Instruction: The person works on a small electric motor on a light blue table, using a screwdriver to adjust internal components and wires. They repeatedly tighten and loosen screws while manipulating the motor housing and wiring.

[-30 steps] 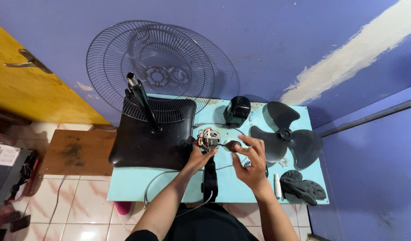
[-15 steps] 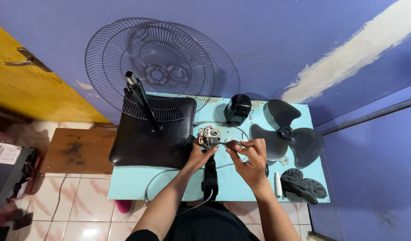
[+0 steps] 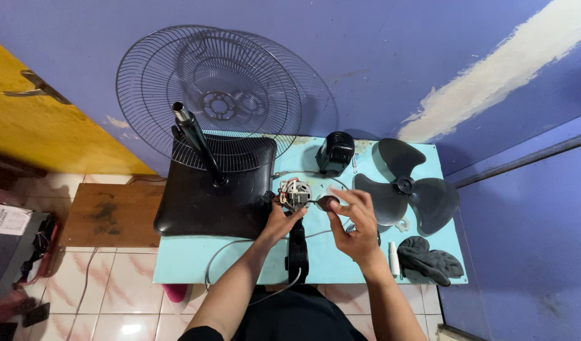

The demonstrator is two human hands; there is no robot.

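Pinching the small bare fan motor with copper windings and a metal core [image 3: 295, 193] at its lower edge, the left hand [image 3: 279, 222] steadied it just above the pale turquoise bench [image 3: 189, 259], while the right hand [image 3: 357, 224] closed its grip on a small dark rounded part [image 3: 328, 203] held just beside the motor's right side. Doing this well probably called for keeping the motor level and still, and bringing the dark part in square to it, without tugging the thin grey cable [image 3: 230, 249]. Counted from left to right: one black square fan base with an upright pole [image 3: 208, 196], one round wire grille [image 3: 208, 95] leaning on the wall, one black motor housing [image 3: 335, 151], one dark three-bladed fan blade [image 3: 407, 189], one dark glove-like cloth [image 3: 429, 260].
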